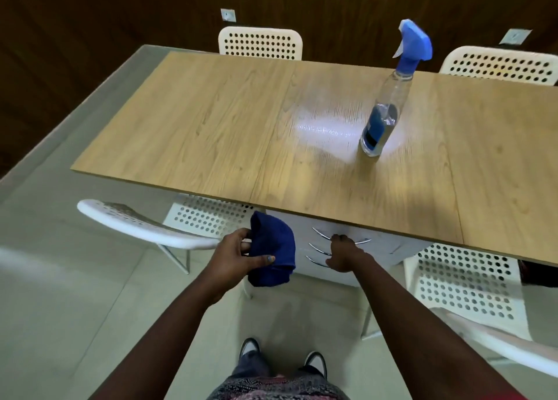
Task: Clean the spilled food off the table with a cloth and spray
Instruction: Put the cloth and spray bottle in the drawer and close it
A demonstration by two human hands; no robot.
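- Currently the left hand (231, 256) grips a bunched dark blue cloth (273, 248), thumb across its front and fingers curled round the left side; cloth sits below the near table edge, off the tabletop, just left of the drawers.
- Right hand (342, 253) is at the white drawer unit (380, 248) under the table, fingers curled over the top curved metal handle (359, 240); looks like a grip on that handle, fingertips hidden behind it.
- Two more curved handles below the first, near the right thumb.
- Spray bottle (385, 110) stands upright on the wooden table (211, 122), right of centre, well apart from both hands; clear body, dark blue label, blue trigger head at top.
- Shiny patch on the tabletop just left of the bottle; wet or just light glare, can't tell.
- Spilled food on the tabletop: none that I can make out.
- White perforated chairs: one (133, 224) at near left beside the cloth, one (465, 291) at near right, two at the far side (259, 43) (498, 64).
- Person's shoes (315, 362) on the pale floor, patterned clothing at the bottom edge.
- Dark wood wall behind the table, two small metal plates on it.
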